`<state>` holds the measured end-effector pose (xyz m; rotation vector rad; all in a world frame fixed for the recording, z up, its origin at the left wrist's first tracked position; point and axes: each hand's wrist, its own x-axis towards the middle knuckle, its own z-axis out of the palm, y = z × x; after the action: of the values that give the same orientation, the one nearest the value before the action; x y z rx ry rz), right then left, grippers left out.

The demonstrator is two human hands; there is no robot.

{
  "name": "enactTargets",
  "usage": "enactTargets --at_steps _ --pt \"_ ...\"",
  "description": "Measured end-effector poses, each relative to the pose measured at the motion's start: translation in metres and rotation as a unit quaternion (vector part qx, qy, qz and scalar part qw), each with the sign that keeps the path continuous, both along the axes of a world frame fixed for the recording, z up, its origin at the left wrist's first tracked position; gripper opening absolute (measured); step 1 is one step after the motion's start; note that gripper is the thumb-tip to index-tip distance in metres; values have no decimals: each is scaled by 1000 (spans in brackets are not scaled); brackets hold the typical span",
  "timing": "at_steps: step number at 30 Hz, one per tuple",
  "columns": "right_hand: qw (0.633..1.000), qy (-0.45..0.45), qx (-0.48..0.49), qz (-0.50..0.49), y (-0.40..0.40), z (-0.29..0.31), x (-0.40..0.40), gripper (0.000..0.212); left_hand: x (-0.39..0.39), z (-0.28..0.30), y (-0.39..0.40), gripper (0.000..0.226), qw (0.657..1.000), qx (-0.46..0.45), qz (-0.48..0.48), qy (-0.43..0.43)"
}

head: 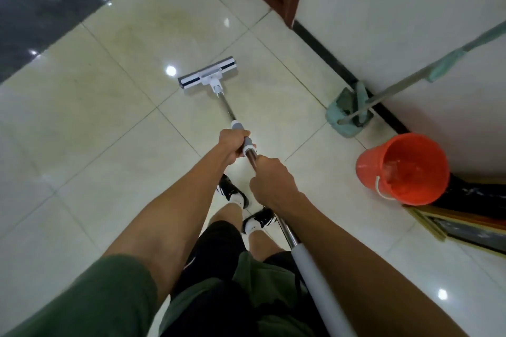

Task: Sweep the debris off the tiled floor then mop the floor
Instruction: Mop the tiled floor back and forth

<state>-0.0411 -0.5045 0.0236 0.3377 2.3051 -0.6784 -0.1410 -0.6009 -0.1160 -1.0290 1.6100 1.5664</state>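
While your right forearm crosses the lower shaft, part of the mop handle (247, 148) is covered, and its white grip end runs off the bottom edge of the view. Your left hand (232, 145) is clenched around the grey collar of the handle; your right hand (272, 183) is wrapped around the metal shaft just below it. The flat mop head (207, 76) lies on the tiled floor (82, 107) ahead of you, towards the dark floor strip at the top left. Whether the pad underneath is wet is hard to make out. Along the wall (397, 22) on your right, a green mop (349, 111) leans with its head on the floor and its pole cut off by the right edge. Near it stands an orange bucket (402, 168), its contents unclear. Your shoes (232, 191) stand between your arms.
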Motion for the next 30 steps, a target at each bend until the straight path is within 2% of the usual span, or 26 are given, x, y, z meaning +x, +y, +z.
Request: enactTargets --at_steps 7,12,19,25,30 --pt "992 9 -8 129 -90 4 -38 20 -8 4 -117 7 990 -2 139 9" --pt "976 4 4 218 -156 15 -57 17 -3 9 -195 22 973 9 228 18" --pt "934 4 11 358 -254 28 -76 29 11 17 -298 15 938 7 346 31" --pt "897 3 4 441 -319 32 -78 31 37 15 -366 16 903 2 428 39" --pt "869 -1 2 494 -363 28 -85 31 52 6 -405 8 871 -13 490 33"
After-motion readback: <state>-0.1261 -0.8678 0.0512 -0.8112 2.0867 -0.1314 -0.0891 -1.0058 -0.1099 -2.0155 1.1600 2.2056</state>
